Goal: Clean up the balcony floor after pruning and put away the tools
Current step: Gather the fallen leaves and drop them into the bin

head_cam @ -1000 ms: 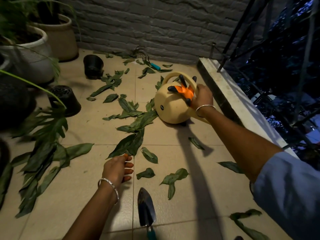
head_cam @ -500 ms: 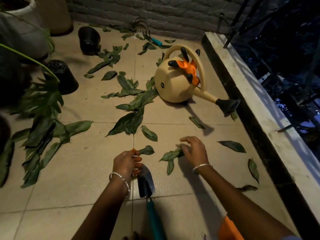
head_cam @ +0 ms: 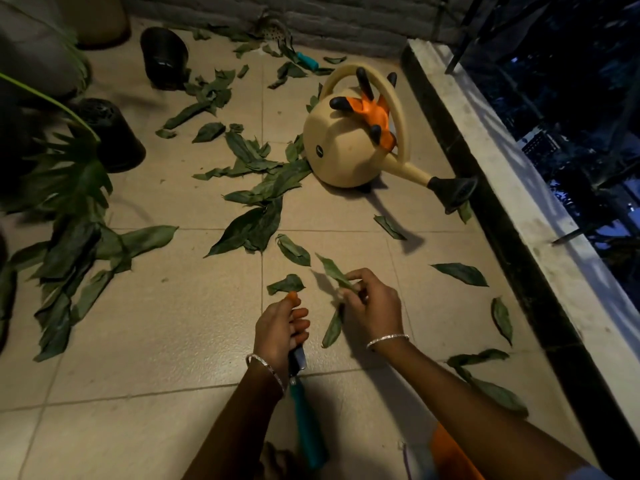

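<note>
The tiled floor [head_cam: 173,341] is strewn with cut leaves [head_cam: 249,230]; the watering can [head_cam: 343,150] lies on its side, well beyond both hands. The right hand [head_cam: 375,310] pinches a leaf [head_cam: 334,271]. The left hand [head_cam: 278,329], fingers curled, covers the blade of the trowel [head_cam: 306,420] — whether it grips it, I cannot tell.

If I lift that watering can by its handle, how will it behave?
Probably light: the watering can lies tipped on its side, so it is likely empty. Its round body may roll if nudged. The orange glove draped on it would likely slide off when lifted.
</note>
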Demonstrator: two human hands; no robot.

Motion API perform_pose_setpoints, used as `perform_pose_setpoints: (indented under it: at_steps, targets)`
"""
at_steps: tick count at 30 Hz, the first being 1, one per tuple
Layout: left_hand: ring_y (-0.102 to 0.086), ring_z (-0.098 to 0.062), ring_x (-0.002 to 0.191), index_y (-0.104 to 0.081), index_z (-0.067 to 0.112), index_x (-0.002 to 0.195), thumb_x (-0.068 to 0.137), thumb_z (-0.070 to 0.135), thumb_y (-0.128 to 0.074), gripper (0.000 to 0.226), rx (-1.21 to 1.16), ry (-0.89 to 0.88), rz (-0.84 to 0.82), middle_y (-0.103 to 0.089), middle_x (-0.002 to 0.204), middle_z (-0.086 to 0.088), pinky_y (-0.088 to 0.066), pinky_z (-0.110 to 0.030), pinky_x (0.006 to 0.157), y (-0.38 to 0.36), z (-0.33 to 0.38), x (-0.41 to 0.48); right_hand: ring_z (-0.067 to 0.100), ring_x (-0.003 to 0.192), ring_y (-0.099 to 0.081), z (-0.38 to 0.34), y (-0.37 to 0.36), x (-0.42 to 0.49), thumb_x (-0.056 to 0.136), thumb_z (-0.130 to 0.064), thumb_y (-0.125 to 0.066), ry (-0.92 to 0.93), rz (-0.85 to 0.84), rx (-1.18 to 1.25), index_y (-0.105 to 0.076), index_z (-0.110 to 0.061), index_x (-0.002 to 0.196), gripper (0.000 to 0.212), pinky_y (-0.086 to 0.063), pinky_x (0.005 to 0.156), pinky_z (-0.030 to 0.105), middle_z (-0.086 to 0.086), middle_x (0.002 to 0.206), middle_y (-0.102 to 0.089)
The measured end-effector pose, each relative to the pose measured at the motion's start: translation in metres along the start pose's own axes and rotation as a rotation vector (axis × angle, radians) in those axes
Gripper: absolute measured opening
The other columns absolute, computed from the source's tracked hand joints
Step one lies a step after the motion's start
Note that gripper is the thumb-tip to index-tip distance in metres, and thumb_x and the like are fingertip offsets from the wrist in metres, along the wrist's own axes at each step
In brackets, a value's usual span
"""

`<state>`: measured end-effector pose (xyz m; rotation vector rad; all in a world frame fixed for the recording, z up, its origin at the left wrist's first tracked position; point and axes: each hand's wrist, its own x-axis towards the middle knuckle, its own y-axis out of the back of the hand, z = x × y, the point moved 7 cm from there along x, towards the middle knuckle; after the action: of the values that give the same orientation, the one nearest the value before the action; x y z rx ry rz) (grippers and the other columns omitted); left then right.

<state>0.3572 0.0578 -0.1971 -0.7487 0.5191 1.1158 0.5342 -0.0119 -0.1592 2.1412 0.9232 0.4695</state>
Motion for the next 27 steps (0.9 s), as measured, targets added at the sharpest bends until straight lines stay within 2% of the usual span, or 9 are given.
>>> perform_pose_setpoints:
  at_steps: [3, 6, 8, 10, 13, 16, 19, 24, 27]
  targets:
    - [-0.066, -0.023, 0.104, -0.060, 0.014, 0.120, 0.085, 0.048, -0.062, 0.048, -0.065, 0.022, -0.101, -0.068, 0.112, -0.009, -0.052, -0.035, 0.090, -0.011, -0.005, -0.009, 0.000, 0.073, -0.065, -0.048, -0.006, -0.040, 0.083, -0.015, -0.076, -0.011, -0.063, 0.247, -0.063, -0.021, 0.091, 0.016, -0.049, 0.062, 0.011, -0.011, 0.075, -0.065]
    - [-0.071, -0.025, 0.086, -0.063, 0.010, 0.109, 0.094, 0.033, -0.057, 0.028, -0.302, 0.112, -0.094, -0.071, 0.101, -0.011, -0.057, -0.036, 0.071, -0.008, -0.012, -0.010, 0.003, 0.075, -0.065, -0.074, -0.026, -0.077, 0.084, -0.016, -0.075, 0.040, -0.171, 0.355, -0.064, -0.021, 0.086, 0.012, -0.050, 0.066, 0.013, -0.010, 0.077, -0.066]
    - [-0.069, -0.025, 0.072, -0.064, 0.011, 0.099, 0.097, 0.025, -0.052, 0.019, -0.342, 0.116, -0.034, -0.068, 0.085, -0.010, -0.055, -0.036, 0.063, 0.004, -0.015, -0.006, 0.008, 0.076, -0.064, -0.073, -0.036, -0.088, 0.087, -0.030, -0.072, 0.096, -0.183, 0.345, -0.064, -0.022, 0.086, 0.011, -0.053, 0.067, 0.022, -0.009, 0.081, -0.065]
    - [-0.060, -0.022, 0.058, -0.064, 0.012, 0.083, 0.099, 0.022, -0.046, 0.026, -0.412, 0.110, 0.021, -0.057, 0.069, -0.008, -0.053, -0.032, 0.057, 0.016, -0.016, -0.003, 0.008, 0.075, -0.060, -0.055, -0.037, -0.085, 0.091, -0.045, -0.062, 0.075, -0.130, 0.281, -0.062, -0.024, 0.084, 0.022, -0.052, 0.065, 0.029, -0.010, 0.080, -0.061]
    - [-0.053, -0.013, 0.036, -0.064, 0.011, 0.071, 0.102, 0.022, -0.040, 0.041, -0.530, 0.138, 0.021, -0.053, 0.048, -0.002, -0.047, -0.017, 0.040, 0.026, -0.018, -0.005, 0.006, 0.078, -0.055, -0.011, -0.028, -0.063, 0.096, -0.033, -0.059, -0.005, 0.017, 0.120, -0.056, -0.024, 0.087, 0.013, -0.051, 0.067, 0.033, -0.010, 0.087, -0.055]
    - [-0.047, -0.008, 0.031, -0.057, 0.011, 0.088, 0.104, 0.028, -0.040, 0.029, -0.540, 0.125, 0.019, -0.050, 0.042, 0.003, -0.039, -0.012, 0.035, 0.031, -0.019, -0.006, 0.013, 0.081, -0.055, 0.032, -0.028, -0.043, 0.089, -0.035, -0.068, -0.212, -0.006, -0.014, -0.051, -0.023, 0.100, 0.025, -0.052, 0.071, 0.035, -0.003, 0.096, -0.053]
    - [-0.040, -0.007, 0.028, -0.056, 0.013, 0.083, 0.100, 0.032, -0.047, 0.027, -0.516, 0.141, -0.010, -0.044, 0.040, 0.005, -0.034, -0.012, 0.032, 0.032, -0.022, -0.007, 0.016, 0.072, -0.058, 0.044, -0.043, -0.038, 0.079, -0.032, -0.080, -0.346, -0.141, 0.022, -0.052, -0.020, 0.103, 0.039, -0.051, 0.065, 0.033, 0.002, 0.084, -0.060]
    - [-0.038, -0.006, 0.028, -0.055, 0.015, 0.076, 0.097, 0.035, -0.052, 0.029, -0.529, 0.141, -0.052, -0.042, 0.040, 0.006, -0.032, -0.011, 0.032, 0.033, -0.021, -0.012, 0.024, 0.064, -0.066, 0.020, -0.053, -0.033, 0.079, -0.009, -0.079, -0.338, -0.153, 0.228, -0.063, -0.013, 0.082, 0.016, -0.060, 0.059, 0.038, 0.006, 0.068, -0.065]
    - [-0.031, -0.007, 0.032, -0.052, 0.018, 0.074, 0.091, 0.044, -0.059, 0.032, -0.456, 0.077, -0.067, -0.035, 0.044, 0.006, -0.025, -0.015, 0.033, 0.038, -0.020, -0.010, 0.014, 0.061, -0.064, -0.027, -0.045, -0.037, 0.078, -0.010, -0.080, -0.211, -0.141, 0.315, -0.066, -0.012, 0.082, 0.015, -0.058, 0.056, 0.030, 0.005, 0.069, -0.065]
